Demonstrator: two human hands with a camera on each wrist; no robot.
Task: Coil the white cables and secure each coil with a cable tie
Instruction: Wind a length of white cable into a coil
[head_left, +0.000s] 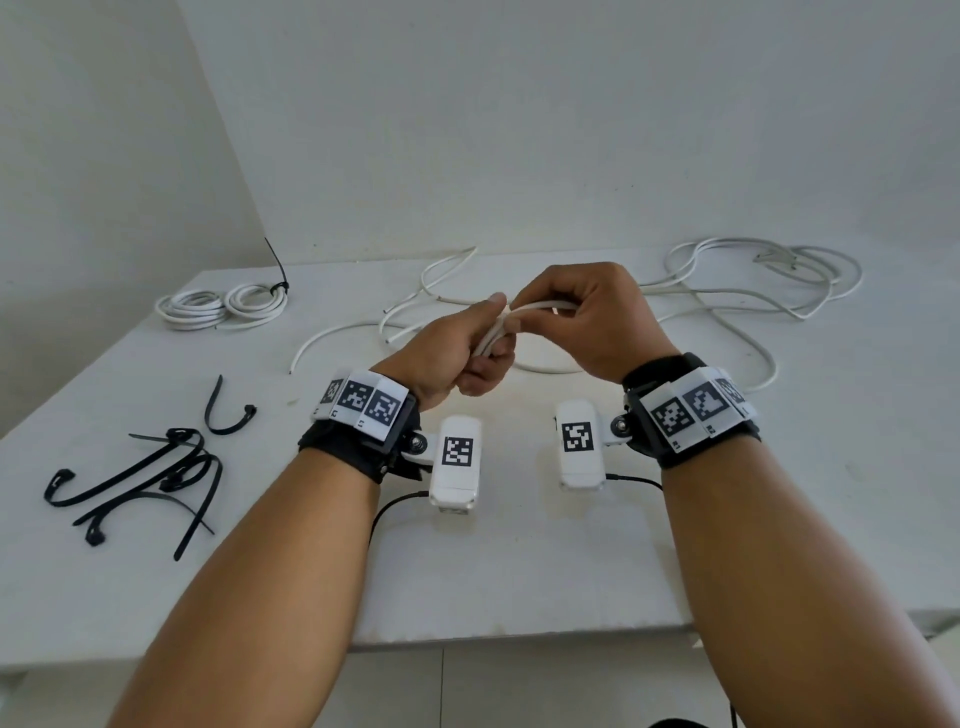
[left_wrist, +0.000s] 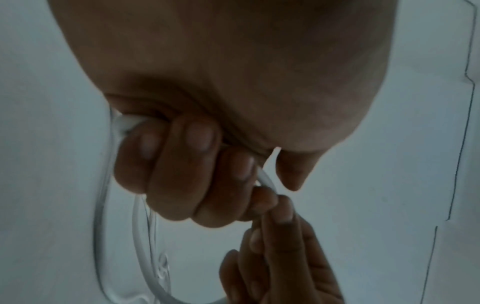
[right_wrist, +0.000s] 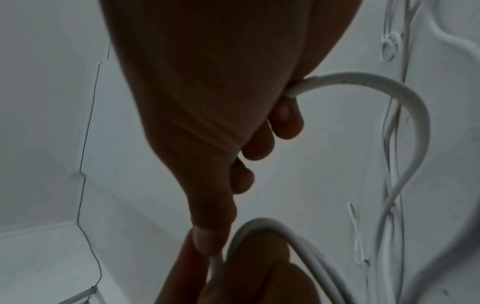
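Observation:
Above the middle of the white table (head_left: 519, 561), my left hand (head_left: 457, 348) grips a small bundle of white cable loops (head_left: 491, 338) in its curled fingers. My right hand (head_left: 587, 322) meets it from the right and pinches the same white cable (head_left: 540, 306) just above that bundle. In the left wrist view the left hand's fingers (left_wrist: 182, 164) wrap the cable (left_wrist: 265, 179), and loops (left_wrist: 137, 226) hang below. In the right wrist view the cable (right_wrist: 405, 107) arcs out of the right hand (right_wrist: 228, 133). The rest of this cable trails over the table (head_left: 727, 332).
A finished coil (head_left: 223, 306) bound with a black cable tie (head_left: 278, 286) lies at the back left. Several loose black cable ties (head_left: 140, 478) lie at the front left. A tangle of white cable (head_left: 769, 275) sprawls at the back right. A wall stands behind the table.

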